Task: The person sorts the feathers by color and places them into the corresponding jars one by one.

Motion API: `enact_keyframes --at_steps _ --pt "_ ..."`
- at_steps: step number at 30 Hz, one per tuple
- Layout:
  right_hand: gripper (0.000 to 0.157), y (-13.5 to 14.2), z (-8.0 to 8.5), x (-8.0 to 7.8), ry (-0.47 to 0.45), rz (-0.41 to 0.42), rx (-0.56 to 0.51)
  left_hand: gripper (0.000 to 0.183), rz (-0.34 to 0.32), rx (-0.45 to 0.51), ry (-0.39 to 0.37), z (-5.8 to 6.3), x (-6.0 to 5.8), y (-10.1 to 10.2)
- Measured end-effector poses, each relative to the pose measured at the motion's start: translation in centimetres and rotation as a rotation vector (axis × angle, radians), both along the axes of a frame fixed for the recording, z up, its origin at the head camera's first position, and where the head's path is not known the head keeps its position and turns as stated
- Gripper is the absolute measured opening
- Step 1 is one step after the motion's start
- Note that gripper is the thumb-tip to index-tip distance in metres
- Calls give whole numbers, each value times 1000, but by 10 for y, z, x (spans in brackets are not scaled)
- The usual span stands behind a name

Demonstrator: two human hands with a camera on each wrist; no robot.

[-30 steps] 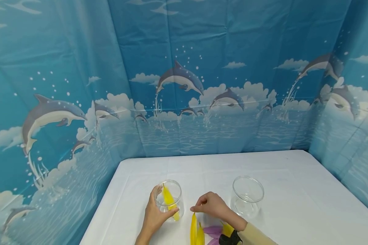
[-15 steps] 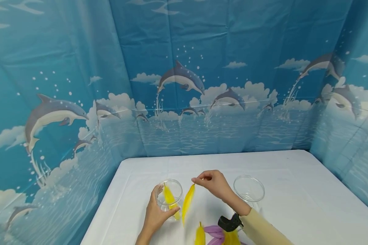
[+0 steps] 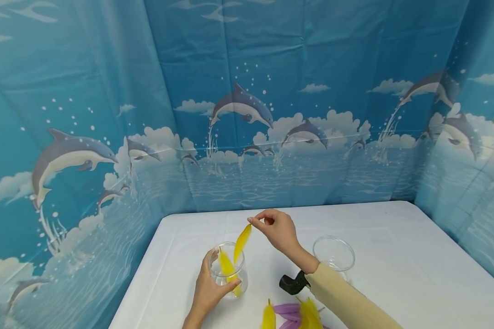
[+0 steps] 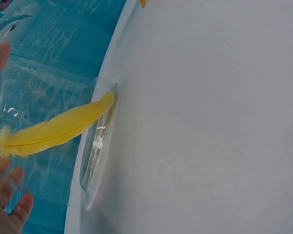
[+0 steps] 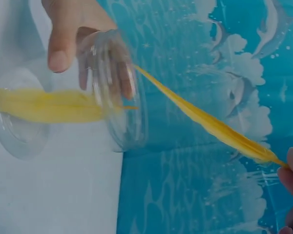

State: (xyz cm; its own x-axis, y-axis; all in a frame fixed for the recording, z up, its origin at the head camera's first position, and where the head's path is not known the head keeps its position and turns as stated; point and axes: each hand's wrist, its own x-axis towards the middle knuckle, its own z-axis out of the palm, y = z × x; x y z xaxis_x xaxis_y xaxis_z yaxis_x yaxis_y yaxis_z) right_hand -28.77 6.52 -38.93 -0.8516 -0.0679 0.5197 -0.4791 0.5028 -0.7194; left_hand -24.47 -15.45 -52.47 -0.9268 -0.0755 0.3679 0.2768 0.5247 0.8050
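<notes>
A clear glass jar [image 3: 244, 279] stands at the left of the white table, with a yellow feather [image 4: 63, 127] leaning inside it. My left hand [image 3: 207, 292] grips the jar's side, thumb in front and fingers behind. Above the rim, my right hand [image 3: 277, 230] pinches a second yellow feather [image 3: 242, 242] by its quill end. That feather hangs tip down, and its tip overlaps the jar's mouth in the head view. In the right wrist view the held feather [image 5: 205, 119] slants between the fingertips and the jar's rim.
Another clear glass jar [image 3: 352, 261] is at the right, partly behind the right forearm. Near the front edge lie a yellow feather [image 3: 268, 318], purple feathers [image 3: 287, 308] and more yellow feathers [image 3: 309, 315]. A blue dolphin-print curtain [image 3: 247, 178] surrounds the table's back and sides.
My right hand has lifted a yellow feather from the table's front and carried it up and left to above the left jar. My left hand keeps its hold on the jar.
</notes>
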Motion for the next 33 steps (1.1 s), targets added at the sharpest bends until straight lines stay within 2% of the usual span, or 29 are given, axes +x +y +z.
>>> enact_keyframes --at_steps 5,10,17,21,24,29,33 --pt "16 -14 -12 1 15 22 99 105 5 8 -21 0 0 2" --pt "18 -22 -26 3 -39 65 193 105 11 14 -45 0 2 5" --pt "25 -14 -37 5 -120 86 230 106 20 -5 -5 -3 1 5" --pt "32 -4 -44 5 -217 144 238 109 31 0 -6 -5 2 3" --pt "33 6 -50 6 -336 215 260 109 19 11 -16 -4 2 2" --pt "32 21 -66 10 -540 301 411 107 5 8 -4 -3 0 1" --pt "31 27 -79 17 -585 302 562 107 2 3 2 -2 0 0"
